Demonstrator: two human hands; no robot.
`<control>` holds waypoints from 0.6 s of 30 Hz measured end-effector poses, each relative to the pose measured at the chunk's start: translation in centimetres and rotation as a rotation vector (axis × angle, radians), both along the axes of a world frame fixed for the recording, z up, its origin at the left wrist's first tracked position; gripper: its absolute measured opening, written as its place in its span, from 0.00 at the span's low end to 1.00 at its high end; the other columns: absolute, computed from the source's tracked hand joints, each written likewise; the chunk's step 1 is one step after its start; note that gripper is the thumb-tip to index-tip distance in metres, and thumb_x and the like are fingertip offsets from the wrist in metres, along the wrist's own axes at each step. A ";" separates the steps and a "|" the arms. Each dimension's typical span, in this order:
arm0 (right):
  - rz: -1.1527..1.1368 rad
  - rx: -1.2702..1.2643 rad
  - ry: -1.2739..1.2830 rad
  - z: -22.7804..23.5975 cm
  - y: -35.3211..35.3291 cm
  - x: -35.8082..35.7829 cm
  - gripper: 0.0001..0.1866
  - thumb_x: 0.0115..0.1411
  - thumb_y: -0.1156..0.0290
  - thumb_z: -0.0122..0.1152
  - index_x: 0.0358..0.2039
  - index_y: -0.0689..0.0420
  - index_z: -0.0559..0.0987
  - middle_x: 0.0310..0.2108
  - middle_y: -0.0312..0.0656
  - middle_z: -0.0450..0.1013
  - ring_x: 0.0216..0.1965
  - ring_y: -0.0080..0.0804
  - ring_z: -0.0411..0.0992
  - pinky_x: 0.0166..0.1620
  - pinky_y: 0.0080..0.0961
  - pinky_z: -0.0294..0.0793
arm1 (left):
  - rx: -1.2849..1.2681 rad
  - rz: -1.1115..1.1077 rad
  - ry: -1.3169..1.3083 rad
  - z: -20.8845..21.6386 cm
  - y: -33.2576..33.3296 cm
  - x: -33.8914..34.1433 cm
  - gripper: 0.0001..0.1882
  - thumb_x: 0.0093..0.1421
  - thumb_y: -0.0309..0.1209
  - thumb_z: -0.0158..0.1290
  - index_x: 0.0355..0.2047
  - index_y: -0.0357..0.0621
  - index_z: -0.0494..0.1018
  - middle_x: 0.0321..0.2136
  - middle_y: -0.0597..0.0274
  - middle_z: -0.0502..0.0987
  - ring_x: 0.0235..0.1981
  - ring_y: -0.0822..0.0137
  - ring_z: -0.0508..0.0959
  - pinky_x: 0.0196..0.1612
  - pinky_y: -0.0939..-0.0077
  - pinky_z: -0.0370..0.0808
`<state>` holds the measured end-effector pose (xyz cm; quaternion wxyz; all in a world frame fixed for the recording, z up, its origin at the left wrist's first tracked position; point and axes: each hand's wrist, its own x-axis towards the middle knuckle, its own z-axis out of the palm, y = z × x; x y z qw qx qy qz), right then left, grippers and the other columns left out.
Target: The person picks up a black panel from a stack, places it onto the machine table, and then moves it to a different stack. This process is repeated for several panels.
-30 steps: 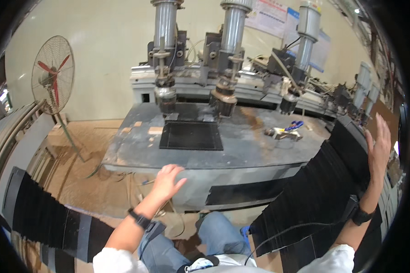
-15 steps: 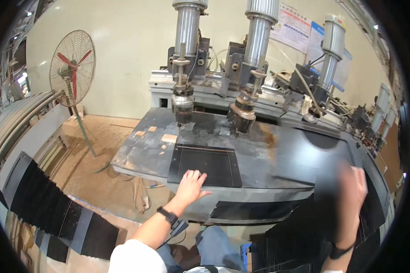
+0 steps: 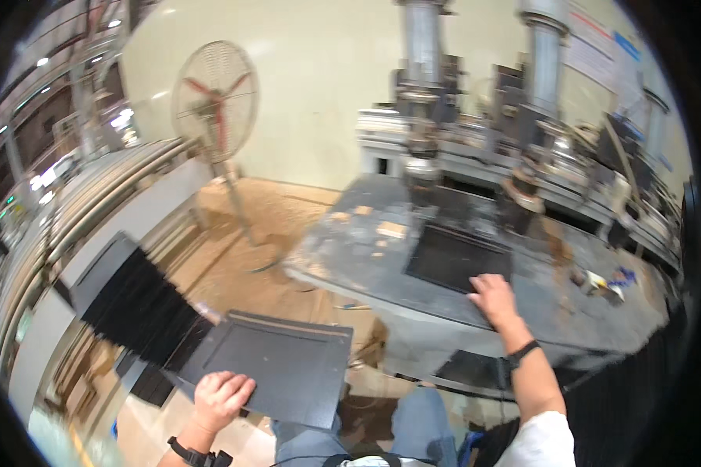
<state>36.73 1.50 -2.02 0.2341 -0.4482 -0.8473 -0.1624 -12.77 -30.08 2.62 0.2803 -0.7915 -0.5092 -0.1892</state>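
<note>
- The left hand (image 3: pixel 222 398) is closed on the near edge of a dark held panel (image 3: pixel 284 362), its fingers lying over the top face; the thumb's grip is hard to make out.
- The held panel is tilted above the person's legs (image 3: pixel 424 424), in front of the surface (image 3: pixel 358 261) and to its left, a thin line framing its broad face.
- The right hand (image 3: pixel 494 298) rests with fingers bent at the near right part of a second panel, the flat panel (image 3: pixel 452 257); whether it grips or only touches cannot be told.
- The flat panel lies on the surface, below two machine heads (image 3: pixel 423 167) that stand along its back.
- Pale wood scraps (image 3: pixel 391 229) lie to the left of the flat panel, and a small blue item (image 3: pixel 623 276) lies well apart, toward the right end.
- Just beyond the held panel's left side is a row of dark panels (image 3: pixel 144 307), packed close together.
- A fan (image 3: pixel 214 101) with red blades stands behind, near a pale wall (image 3: pixel 311 101).
</note>
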 end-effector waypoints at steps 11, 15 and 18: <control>-0.140 -0.136 -0.005 0.6 2.5 -0.9 0.28 0.43 0.69 0.68 0.47 0.60 0.75 0.43 0.44 0.71 0.47 0.46 0.65 0.49 0.41 0.65 | 0.382 0.743 0.254 9.9 -0.9 -21.3 0.15 0.51 0.27 0.49 0.41 0.47 0.73 0.36 0.64 0.74 0.40 0.63 0.74 0.41 0.68 0.72; -0.001 -0.037 0.090 7.0 -1.3 -0.9 0.34 0.42 0.72 0.68 0.53 0.58 0.69 0.50 0.50 0.67 0.52 0.50 0.63 0.54 0.41 0.63 | 0.296 1.030 0.172 9.4 2.0 -29.7 0.12 0.54 0.31 0.50 0.40 0.53 0.72 0.35 0.65 0.73 0.39 0.63 0.74 0.39 0.68 0.71; -0.180 0.090 0.089 13.7 -8.8 5.5 0.31 0.45 0.79 0.62 0.53 0.60 0.70 0.54 0.50 0.65 0.58 0.49 0.61 0.60 0.37 0.58 | 0.118 0.966 0.107 7.2 4.4 -32.7 0.21 0.53 0.44 0.55 0.46 0.51 0.70 0.38 0.61 0.72 0.43 0.58 0.73 0.41 0.65 0.72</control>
